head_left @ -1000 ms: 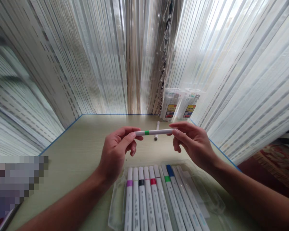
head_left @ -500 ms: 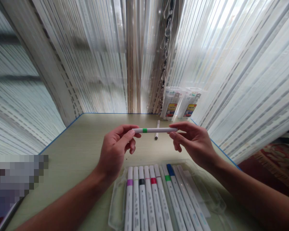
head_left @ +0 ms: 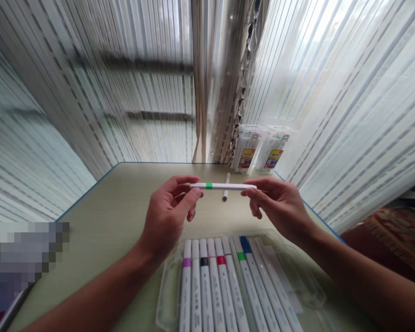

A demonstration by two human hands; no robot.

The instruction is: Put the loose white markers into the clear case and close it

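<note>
Both hands hold one white marker with a green band (head_left: 223,186) level above the table. My left hand (head_left: 169,216) pinches its left end between thumb and forefinger. My right hand (head_left: 280,207) pinches the right end the same way. Below the hands lies a clear plastic case (head_left: 168,295) with several white markers side by side, banded purple, black, red, green and blue.
A loose white marker (head_left: 225,186) lies on the pale wooden table (head_left: 107,216) behind the held one. Two marker packs (head_left: 259,150) stand at the back by the striped sheer curtains. A blurred patch sits at the left; a patterned rug shows at the right.
The held marker has shifted slightly left and stayed level. The curtain behind has swayed. Both hands keep their grip.
</note>
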